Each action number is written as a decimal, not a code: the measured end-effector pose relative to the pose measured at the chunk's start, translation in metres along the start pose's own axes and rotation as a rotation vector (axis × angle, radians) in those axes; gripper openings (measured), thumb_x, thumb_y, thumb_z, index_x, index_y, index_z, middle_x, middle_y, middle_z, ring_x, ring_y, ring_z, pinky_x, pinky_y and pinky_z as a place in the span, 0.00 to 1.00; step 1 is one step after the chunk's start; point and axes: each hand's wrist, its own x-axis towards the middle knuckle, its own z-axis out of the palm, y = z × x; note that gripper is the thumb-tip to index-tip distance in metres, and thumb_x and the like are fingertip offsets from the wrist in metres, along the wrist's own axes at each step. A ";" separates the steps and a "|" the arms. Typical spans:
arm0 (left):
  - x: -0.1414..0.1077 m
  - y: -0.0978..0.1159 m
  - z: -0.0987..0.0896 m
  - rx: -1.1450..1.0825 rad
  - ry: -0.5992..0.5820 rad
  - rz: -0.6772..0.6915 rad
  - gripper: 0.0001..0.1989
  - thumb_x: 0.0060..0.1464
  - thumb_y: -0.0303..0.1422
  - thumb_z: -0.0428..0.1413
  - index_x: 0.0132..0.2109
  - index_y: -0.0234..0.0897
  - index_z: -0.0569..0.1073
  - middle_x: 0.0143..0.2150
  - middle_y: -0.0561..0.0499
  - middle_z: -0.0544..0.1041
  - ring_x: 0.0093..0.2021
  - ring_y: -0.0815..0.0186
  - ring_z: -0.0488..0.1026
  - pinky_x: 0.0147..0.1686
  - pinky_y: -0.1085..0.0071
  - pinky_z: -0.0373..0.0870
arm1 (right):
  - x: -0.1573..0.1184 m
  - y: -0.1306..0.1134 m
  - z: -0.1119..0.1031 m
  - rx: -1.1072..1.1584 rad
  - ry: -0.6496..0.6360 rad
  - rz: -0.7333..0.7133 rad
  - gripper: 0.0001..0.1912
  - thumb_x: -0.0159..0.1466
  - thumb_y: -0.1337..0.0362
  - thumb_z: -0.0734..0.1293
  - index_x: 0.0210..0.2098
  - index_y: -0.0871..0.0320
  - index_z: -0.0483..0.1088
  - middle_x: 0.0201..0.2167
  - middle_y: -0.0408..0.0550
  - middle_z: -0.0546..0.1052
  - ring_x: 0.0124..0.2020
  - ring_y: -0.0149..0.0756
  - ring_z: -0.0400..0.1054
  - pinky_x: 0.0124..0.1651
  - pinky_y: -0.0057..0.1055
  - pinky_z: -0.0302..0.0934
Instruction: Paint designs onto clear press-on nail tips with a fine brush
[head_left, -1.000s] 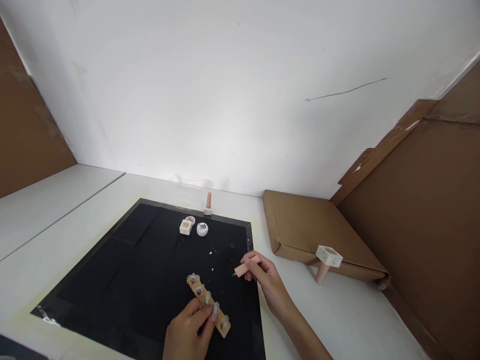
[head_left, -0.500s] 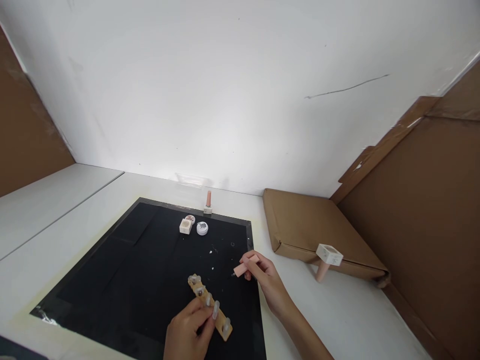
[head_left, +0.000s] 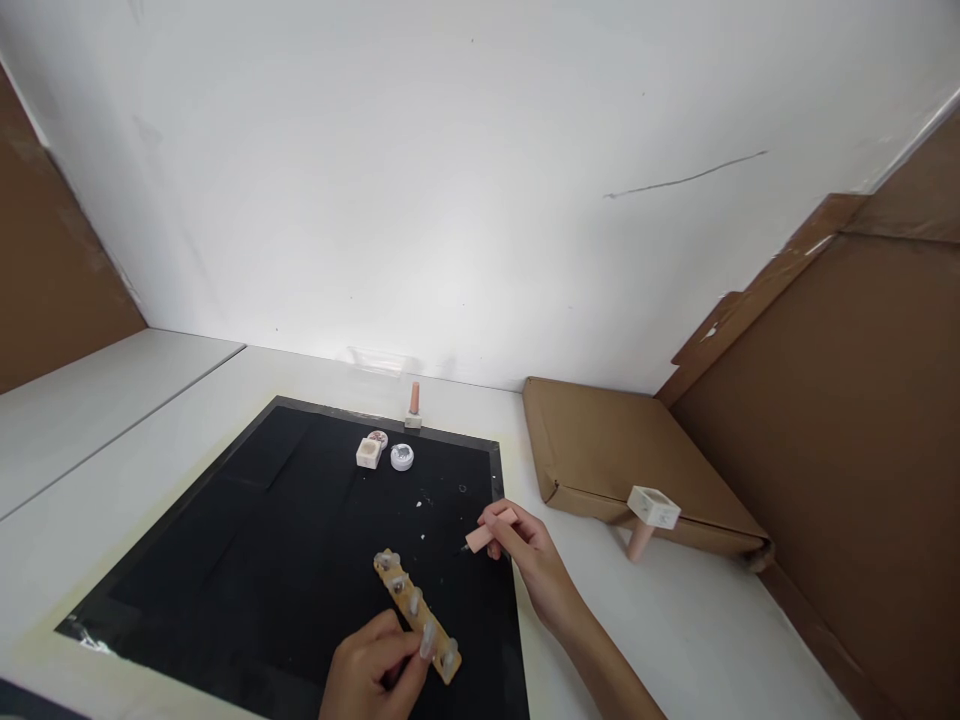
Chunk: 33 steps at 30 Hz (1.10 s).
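Mat is the datum. Pot, square and white, sits on its far part. Left hand is over the near part, thumb and fingertips pinched on one clear tip; can't tell if that tip touches the strip. Tins just beside the pot. Strip appears to lie on the mat's near right part, four more tips along it. Capped bottle upright at the mat's far edge. Right hand at the mat's right edge, fingers clamped on the brush, bristle end out, apart from every tip. Box and upended bottle right of the mat. Status: tips set out, brush uncapped, one tip gripped. No colour readable on tips, so coated vs left: can't count; I'd guess mostly left.
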 end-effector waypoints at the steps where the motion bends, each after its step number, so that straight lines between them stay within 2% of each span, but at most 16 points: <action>1: -0.001 0.001 -0.003 -0.015 0.024 0.029 0.20 0.61 0.37 0.49 0.27 0.36 0.80 0.17 0.54 0.62 0.16 0.72 0.62 0.17 0.78 0.58 | 0.000 0.000 0.000 -0.001 -0.001 -0.002 0.14 0.66 0.60 0.63 0.49 0.60 0.66 0.47 0.50 0.72 0.42 0.37 0.71 0.43 0.40 0.68; 5: 0.002 0.000 -0.026 -0.059 0.115 0.112 0.14 0.60 0.34 0.52 0.34 0.37 0.81 0.19 0.54 0.63 0.17 0.73 0.62 0.17 0.79 0.59 | -0.002 -0.005 -0.001 -0.008 -0.015 -0.016 0.14 0.66 0.60 0.63 0.49 0.60 0.67 0.46 0.49 0.72 0.42 0.37 0.71 0.43 0.40 0.68; 9: 0.010 -0.009 -0.060 -0.031 0.172 0.102 0.09 0.57 0.29 0.55 0.39 0.37 0.81 0.22 0.53 0.68 0.20 0.71 0.65 0.19 0.78 0.63 | -0.008 -0.014 0.005 -0.024 -0.099 -0.042 0.13 0.67 0.60 0.62 0.47 0.60 0.68 0.44 0.49 0.73 0.39 0.35 0.71 0.41 0.38 0.68; 12: 0.015 -0.015 -0.074 -0.023 0.219 0.063 0.08 0.55 0.29 0.58 0.39 0.38 0.81 0.23 0.52 0.71 0.21 0.71 0.67 0.20 0.78 0.64 | -0.014 -0.019 0.013 -0.046 -0.201 -0.060 0.11 0.67 0.60 0.62 0.44 0.60 0.69 0.41 0.47 0.74 0.37 0.33 0.71 0.40 0.36 0.68; 18: 0.013 -0.016 -0.069 -0.087 0.354 -0.062 0.09 0.54 0.35 0.58 0.37 0.38 0.82 0.23 0.53 0.70 0.21 0.70 0.65 0.20 0.76 0.62 | -0.019 -0.016 0.027 -0.102 -0.328 -0.058 0.11 0.67 0.59 0.62 0.42 0.61 0.69 0.38 0.46 0.75 0.35 0.32 0.71 0.38 0.34 0.68; 20: 0.013 -0.018 -0.068 -0.082 0.354 -0.070 0.09 0.54 0.35 0.58 0.37 0.37 0.82 0.22 0.53 0.69 0.20 0.71 0.64 0.19 0.76 0.62 | -0.019 -0.014 0.029 -0.119 -0.344 -0.057 0.11 0.67 0.59 0.62 0.42 0.61 0.69 0.38 0.46 0.75 0.35 0.32 0.71 0.39 0.35 0.68; 26: 0.013 -0.029 -0.074 -0.020 0.257 -0.033 0.08 0.53 0.33 0.59 0.38 0.37 0.82 0.22 0.53 0.69 0.19 0.71 0.65 0.18 0.77 0.63 | -0.017 -0.014 0.031 -0.141 -0.356 -0.057 0.11 0.67 0.59 0.62 0.43 0.61 0.69 0.40 0.47 0.75 0.36 0.33 0.71 0.40 0.35 0.68; 31: 0.012 -0.029 -0.072 -0.013 0.306 -0.088 0.10 0.55 0.37 0.58 0.37 0.37 0.82 0.23 0.53 0.69 0.20 0.72 0.64 0.19 0.77 0.62 | -0.017 -0.012 0.032 -0.110 -0.353 -0.045 0.11 0.67 0.59 0.62 0.42 0.61 0.69 0.40 0.47 0.75 0.36 0.33 0.71 0.39 0.35 0.68; 33: 0.013 -0.029 -0.072 0.014 0.278 -0.094 0.12 0.55 0.38 0.57 0.37 0.37 0.82 0.23 0.53 0.68 0.20 0.72 0.64 0.19 0.77 0.62 | -0.017 -0.011 0.031 -0.079 -0.350 -0.043 0.11 0.67 0.59 0.62 0.43 0.61 0.69 0.40 0.47 0.75 0.36 0.33 0.71 0.39 0.35 0.68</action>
